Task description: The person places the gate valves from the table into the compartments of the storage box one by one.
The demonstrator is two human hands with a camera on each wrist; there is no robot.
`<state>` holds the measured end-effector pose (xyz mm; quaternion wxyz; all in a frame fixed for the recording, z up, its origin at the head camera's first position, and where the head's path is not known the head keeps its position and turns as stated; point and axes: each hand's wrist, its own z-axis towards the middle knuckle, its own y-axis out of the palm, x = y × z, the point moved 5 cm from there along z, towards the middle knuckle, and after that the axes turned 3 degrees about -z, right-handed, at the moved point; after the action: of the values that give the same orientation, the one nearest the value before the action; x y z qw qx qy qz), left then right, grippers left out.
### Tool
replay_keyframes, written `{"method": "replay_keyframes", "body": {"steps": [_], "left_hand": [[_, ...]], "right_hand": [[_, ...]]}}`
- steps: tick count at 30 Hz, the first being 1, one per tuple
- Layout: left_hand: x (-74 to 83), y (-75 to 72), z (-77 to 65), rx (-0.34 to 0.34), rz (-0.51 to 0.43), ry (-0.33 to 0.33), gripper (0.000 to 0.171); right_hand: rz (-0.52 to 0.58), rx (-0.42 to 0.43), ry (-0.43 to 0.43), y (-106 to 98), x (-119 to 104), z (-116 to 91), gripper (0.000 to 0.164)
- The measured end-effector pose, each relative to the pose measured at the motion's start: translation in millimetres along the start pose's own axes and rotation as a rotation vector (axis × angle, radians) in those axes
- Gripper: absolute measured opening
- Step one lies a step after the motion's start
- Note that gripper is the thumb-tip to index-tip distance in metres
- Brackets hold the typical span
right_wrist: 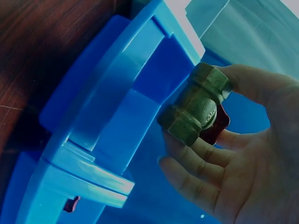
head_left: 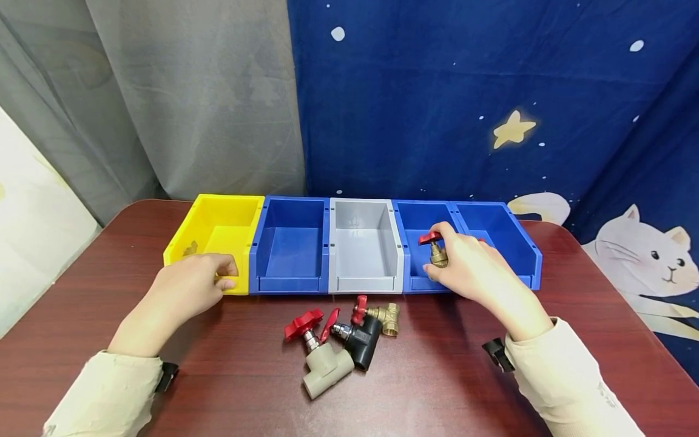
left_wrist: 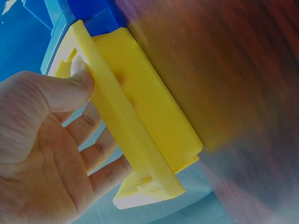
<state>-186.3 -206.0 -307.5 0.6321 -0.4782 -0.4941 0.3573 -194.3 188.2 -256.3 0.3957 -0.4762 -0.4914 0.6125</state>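
Glossy brown table (head_left: 431, 388), blue curtain (head_left: 404, 103) — star-printed

head view bright, even; wide-angle stretch at edges. soft shadow on wooden table (head_left: 426, 388) below right hand (head_left: 466, 258), faint sheen. left wrist view hazy, table soft, yellowish beside yellow bin (left_wrist: 145, 102). right wrist view dim, bluish, blue bin (right_wrist: 100, 175) rim shiny.
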Motion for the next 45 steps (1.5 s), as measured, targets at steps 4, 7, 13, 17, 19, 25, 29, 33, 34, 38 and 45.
{"method": "replay_keyframes", "body": {"steps": [4,7,13,17,19,25,29,33,34,38,45], "left_hand": [[-0.7,0.8,-0.7,0.0,-0.001,-0.008,0.018],[-1.1,0.7,-0.9,0.003,0.003,-0.012,0.018],[-1.2,0.1,-0.2,0.006,0.0,-0.013,0.018],[-1.6,0.4,-0.1,0.005,-0.004,-0.021,0.018],[-1.6,1.0,0.0,0.004,-0.008,-0.022,0.018],[-1.0,1.8,0.1,0.011,-0.006,-0.011,0.018],[-0.1,2.2,0.8,0.017,-0.002,-0.004,0.018],[-0.1,1.7,0.9,0.019,-0.001,-0.006,0.018],[-0.1,1.5,0.9,0.019,-0.001,-0.006,0.018],[0.6,0.9,1.0,0.017,-0.002,-0.006,0.018],[1.3,-0.4,0.4,0.012,-0.005,-0.006,0.018]], "right_hand": [[0.021,0.009,0.004,2.7,2.7,9.9,0.055],[0.034,0.02,0.003,4.9,4.0,16.5,0.055],[0.057,0.013,0.014,11.4,4.8,29.6,0.055],[0.065,0.002,0.03,16.4,6.3,36.7,0.055],[0.069,-0.004,0.037,18.7,7.1,38.7,0.056],[0.08,-0.025,0.056,26.8,10.2,41.3,0.057],[0.079,-0.04,0.065,32.3,10.6,42.3,0.056],[0.077,-0.071,0.069,37.8,9.7,42.8,0.056],[0.076,-0.08,0.071,39.2,9.5,42.9,0.057],[0.077,-0.104,0.077,42.5,8.3,43.1,0.057],[0.06,-0.112,0.062,47.2,9.1,42.6,0.052]]}}
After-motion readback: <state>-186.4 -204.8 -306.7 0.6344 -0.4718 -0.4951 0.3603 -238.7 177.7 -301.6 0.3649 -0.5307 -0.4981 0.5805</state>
